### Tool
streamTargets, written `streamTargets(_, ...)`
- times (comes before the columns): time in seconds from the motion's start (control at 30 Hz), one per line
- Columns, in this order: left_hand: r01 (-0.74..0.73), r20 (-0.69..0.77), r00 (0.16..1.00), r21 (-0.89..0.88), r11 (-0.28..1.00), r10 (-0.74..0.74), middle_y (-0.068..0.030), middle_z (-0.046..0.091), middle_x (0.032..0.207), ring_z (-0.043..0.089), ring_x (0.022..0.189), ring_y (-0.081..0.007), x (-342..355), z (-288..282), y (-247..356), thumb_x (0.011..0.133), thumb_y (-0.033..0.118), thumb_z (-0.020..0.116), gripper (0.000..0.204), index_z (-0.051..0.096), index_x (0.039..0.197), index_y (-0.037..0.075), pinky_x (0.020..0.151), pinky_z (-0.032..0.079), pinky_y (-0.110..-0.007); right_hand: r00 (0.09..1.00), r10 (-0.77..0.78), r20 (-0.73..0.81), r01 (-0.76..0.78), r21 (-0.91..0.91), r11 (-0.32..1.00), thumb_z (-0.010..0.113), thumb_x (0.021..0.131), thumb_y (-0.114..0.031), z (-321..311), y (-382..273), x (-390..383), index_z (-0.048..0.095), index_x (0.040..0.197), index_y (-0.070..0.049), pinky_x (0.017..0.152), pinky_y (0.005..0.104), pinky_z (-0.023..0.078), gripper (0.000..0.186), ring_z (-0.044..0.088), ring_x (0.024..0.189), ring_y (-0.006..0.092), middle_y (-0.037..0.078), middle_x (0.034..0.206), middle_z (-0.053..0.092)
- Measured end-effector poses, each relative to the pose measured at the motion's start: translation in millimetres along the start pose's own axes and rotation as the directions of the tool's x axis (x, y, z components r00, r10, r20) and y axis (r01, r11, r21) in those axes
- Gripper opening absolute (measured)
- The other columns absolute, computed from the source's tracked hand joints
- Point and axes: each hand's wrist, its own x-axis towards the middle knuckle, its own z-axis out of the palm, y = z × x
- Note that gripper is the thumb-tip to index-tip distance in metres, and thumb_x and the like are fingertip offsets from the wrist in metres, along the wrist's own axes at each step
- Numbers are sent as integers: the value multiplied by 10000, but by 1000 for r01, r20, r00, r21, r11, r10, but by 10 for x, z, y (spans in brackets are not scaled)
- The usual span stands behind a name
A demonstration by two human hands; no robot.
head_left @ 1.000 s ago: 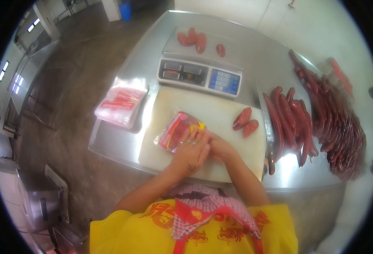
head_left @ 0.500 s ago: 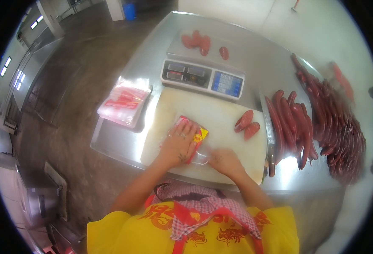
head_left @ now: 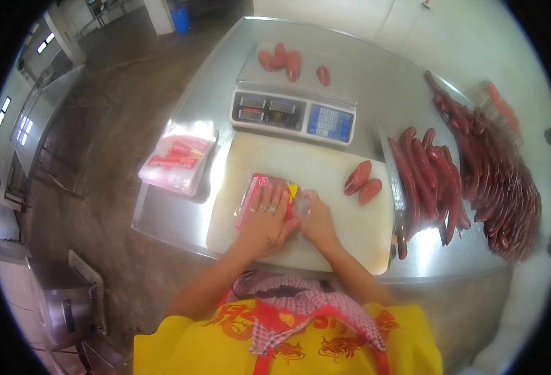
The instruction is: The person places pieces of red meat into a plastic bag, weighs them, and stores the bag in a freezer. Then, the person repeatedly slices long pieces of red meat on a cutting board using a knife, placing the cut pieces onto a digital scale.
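Pressing flat at frame centre, left hand (head_left: 267, 215) lay open on the sausage packet (head_left: 258, 195); right hand (head_left: 313, 215) pinched its clear end.

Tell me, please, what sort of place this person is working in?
Probably a sausage-packing workroom: a steel table with a weighing scale, heaps of red sausages, and a stack of plastic bags.

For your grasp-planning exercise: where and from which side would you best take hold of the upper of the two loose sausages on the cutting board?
Grip the upper sausage across its middle, from above: it lies flat and tilted, with bare cutting board on its upper-left side.
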Motion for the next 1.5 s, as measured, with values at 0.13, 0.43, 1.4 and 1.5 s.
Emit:
streamTargets(0.13,-13,-7,1000,-19,1000,12,-273,359,1449,270,1392,-404,-39,56,1,988,457,320,703,300,1414,-102,1156,137,-488,987,89,135,-94,33,995,625,815,-214,46,88,93,609,947,-33,713,438,499,225,638,797,410,236,835,644)
streamTargets(0.43,49,-1,999,-189,981,-51,-307,317,1456,240,1404,-409,-9,-50,10,948,545,382,807,296,1410,-111,1161,119,-484,756,110,645,66,-242,968,580,820,-247,-205,-36,644,654,900,-48,665,426,527,226,653,674,332,191,777,660)
streamTargets(1.4,175,-106,978,-41,984,-178,-321,440,1358,333,1339,-466,170,229,393,951,322,496,578,410,1354,-84,1121,198,-546,556,577,598,-825,316,468,629,903,-291,-1198,272,188,546,980,-44,346,231,407,272,566,447,152,116,731,655)
streamTargets(1.5,104,-246,957,-207,973,-154,-303,477,1331,377,1315,-447,109,241,351,976,249,456,480,449,1334,-70,1109,230,-535,552,372,747,-829,441,344,652,893,-207,-1012,410,-102,509,1118,-36,434,238,461,317,621,611,168,127,915,650)
